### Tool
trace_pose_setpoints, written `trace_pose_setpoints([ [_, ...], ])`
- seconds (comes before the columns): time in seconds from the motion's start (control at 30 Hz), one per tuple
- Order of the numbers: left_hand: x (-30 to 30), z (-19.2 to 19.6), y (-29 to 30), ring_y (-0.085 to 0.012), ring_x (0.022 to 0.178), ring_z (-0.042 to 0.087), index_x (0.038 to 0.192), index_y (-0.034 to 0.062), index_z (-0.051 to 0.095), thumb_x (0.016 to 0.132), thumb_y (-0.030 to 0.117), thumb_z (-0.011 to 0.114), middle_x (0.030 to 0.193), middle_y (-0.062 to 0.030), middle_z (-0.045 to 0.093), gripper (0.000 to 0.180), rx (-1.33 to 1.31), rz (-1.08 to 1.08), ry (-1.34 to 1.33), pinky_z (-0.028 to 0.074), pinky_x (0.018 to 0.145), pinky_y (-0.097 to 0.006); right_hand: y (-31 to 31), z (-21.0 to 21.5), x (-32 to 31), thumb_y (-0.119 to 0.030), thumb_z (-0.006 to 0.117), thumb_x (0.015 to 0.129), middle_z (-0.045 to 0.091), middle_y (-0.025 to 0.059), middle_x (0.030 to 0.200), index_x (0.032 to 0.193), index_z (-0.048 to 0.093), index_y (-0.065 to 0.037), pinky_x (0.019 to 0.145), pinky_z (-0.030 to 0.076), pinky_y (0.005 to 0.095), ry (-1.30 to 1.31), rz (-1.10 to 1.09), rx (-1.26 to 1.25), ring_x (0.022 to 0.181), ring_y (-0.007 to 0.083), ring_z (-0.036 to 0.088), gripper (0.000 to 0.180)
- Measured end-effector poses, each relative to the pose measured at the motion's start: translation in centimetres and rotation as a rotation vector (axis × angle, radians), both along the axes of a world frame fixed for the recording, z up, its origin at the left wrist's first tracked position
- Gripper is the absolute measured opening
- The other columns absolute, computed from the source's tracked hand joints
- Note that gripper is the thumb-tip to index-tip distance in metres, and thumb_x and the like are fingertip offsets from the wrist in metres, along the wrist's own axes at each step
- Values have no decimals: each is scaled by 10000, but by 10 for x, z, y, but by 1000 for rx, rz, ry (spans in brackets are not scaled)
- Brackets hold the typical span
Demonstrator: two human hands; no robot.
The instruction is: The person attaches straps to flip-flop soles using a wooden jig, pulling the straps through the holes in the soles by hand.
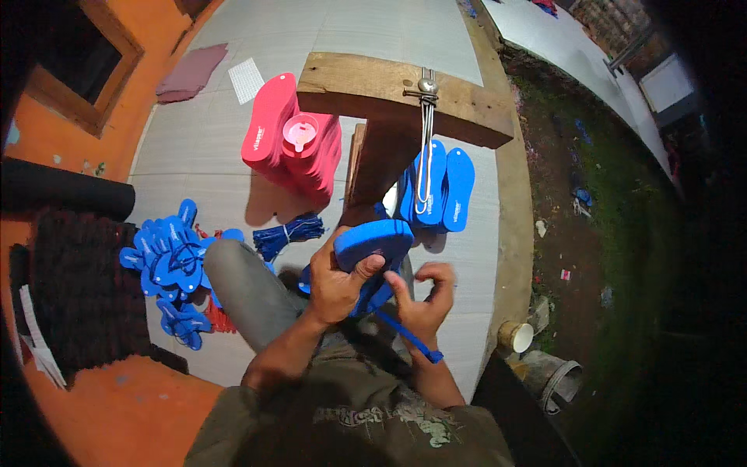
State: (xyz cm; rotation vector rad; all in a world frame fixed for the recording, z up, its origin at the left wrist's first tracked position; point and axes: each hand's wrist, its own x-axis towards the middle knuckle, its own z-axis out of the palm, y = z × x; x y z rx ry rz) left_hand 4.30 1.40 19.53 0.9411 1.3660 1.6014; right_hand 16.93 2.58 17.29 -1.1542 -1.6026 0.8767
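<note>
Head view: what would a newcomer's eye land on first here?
First the blue sole at centre, gripped by the left hand, while the right hand works a blue strap beneath it. Next the red sole stack on the floor up left, beside the wooden post with its metal hook. A heap of blue straps lies at left.

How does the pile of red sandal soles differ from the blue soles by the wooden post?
The red soles form a thick stack with a pink funnel-shaped piece resting on top; the blue soles are only a few, standing side by side behind a hanging metal tool. The red stack is left of the wooden post, the blue soles right of it. Both are flat sandal soles on the pale floor.
</note>
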Motion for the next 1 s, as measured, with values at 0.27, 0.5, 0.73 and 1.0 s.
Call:
trace_pose_setpoints([
  [0.27,5,-11,21,-165,613,516,781,2,566,698,199,731,692,-66,512,270,165,33,370,410,548,-270,18,-4,6,-96,688,699,558,107,625,723,548,-12,511,437,311,-148,122,-52,541,229,559,165],
  [0.5,-10,-8,26,-109,590,494,784,9,549,660,244,762,677,-56,552,340,213,181,358,406,539,-261,-5,8,15,-80,641,743,512,115,573,680,524,-17,426,370,323,-206,387,-56,450,234,504,147],
  [0.73,-18,9,24,-229,647,523,791,36,565,650,188,753,711,-67,533,280,574,-177,386,410,585,-316,6,29,45,-240,812,554,558,48,692,739,550,-36,595,427,283,2,277,-90,624,165,526,380],
  [1.0,-21,24,32,-255,731,526,916,32,569,823,287,552,817,-111,545,272,541,-235,516,421,663,-339,42,40,28,-149,651,765,609,135,894,901,583,26,807,441,335,298,284,-152,856,247,585,232],
])
